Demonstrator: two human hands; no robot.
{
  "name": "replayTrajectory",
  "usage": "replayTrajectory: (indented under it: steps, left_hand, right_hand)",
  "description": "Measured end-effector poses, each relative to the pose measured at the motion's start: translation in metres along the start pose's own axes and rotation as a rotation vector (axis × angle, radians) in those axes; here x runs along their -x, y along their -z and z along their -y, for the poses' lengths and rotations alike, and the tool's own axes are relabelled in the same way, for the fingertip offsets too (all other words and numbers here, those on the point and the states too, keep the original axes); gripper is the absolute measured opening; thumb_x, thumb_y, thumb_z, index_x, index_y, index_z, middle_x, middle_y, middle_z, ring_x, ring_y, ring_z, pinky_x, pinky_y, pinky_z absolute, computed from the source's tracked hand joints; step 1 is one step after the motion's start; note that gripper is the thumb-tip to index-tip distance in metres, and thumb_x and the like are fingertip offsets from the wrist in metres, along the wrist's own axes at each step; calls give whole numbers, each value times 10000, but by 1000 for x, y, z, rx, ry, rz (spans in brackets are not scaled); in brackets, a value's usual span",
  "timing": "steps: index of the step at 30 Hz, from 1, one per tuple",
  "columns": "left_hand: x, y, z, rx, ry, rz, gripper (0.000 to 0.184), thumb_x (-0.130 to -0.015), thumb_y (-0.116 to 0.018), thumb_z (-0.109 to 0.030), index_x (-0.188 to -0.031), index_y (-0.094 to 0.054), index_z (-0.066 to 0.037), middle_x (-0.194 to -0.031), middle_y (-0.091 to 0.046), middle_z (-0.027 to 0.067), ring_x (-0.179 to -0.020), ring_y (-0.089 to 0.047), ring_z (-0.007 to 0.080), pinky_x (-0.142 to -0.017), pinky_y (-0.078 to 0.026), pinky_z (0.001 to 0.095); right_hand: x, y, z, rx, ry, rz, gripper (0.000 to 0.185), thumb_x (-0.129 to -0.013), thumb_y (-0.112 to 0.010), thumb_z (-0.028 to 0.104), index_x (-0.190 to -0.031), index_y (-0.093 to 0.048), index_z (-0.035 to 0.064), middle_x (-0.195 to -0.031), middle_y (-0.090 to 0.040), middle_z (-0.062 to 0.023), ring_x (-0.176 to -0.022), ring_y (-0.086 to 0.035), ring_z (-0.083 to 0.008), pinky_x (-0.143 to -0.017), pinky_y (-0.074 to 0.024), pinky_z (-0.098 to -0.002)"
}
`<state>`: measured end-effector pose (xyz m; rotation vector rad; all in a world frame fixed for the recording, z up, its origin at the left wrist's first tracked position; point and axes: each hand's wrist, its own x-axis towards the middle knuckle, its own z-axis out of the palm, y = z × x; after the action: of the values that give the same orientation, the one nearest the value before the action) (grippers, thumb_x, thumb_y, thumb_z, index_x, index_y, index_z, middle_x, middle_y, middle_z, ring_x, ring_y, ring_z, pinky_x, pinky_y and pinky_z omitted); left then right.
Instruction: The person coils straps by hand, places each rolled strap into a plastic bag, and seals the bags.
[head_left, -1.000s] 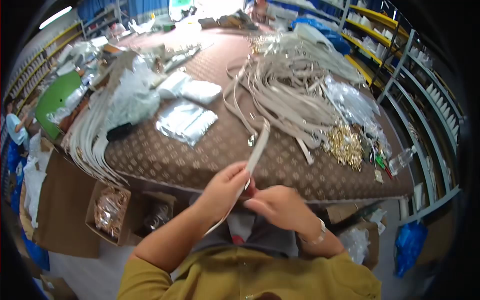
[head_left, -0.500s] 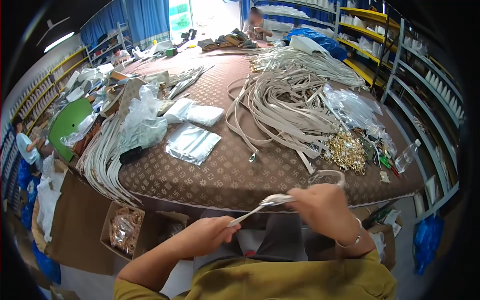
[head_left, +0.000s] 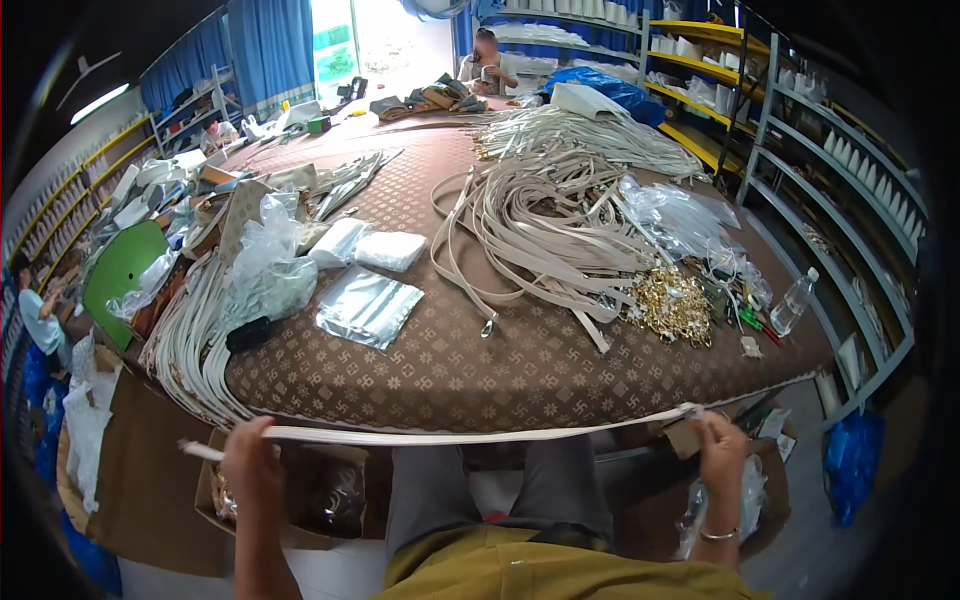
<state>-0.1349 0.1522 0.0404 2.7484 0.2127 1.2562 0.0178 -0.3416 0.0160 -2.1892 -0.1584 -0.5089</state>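
Note:
A pale strap stretches almost level between my two hands, along the table's front edge. My left hand is closed around its left part, and a short end sticks out past the fist. At the other end, my right hand pinches the strap where a small metal piece seems to sit; the detail is too small to tell. Beyond the strap, a coiled heap of beige straps lies on the table, one with a metal clasp at its end. Gold-coloured metal clasps are piled to its right.
Clear plastic bags lie mid-table, near a bundle of pale straps hanging over the left edge. A plastic bottle stands at right. Boxes sit below the table. Other people are at the far side and left.
My hands have moved far apart, left hand to the left and right hand to the right. The strap, earlier short between them and looped at right, is now drawn out long.

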Motion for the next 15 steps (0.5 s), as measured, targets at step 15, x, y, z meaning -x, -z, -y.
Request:
replayTrajectory:
  steps: [15]
  left_hand:
    - [-32,-25,-128,623,-431,447,291,-756,-662,-128,-1031,-602,-54,-701,-541,31,-607,-533,152,-538,-442,306]
  right_hand:
    - [8,-88,127,-469,570,907,454,-796,-680,254,-1162,-550,17,-916,-632,-156,-813,-616,-229,-739,-470,-339]
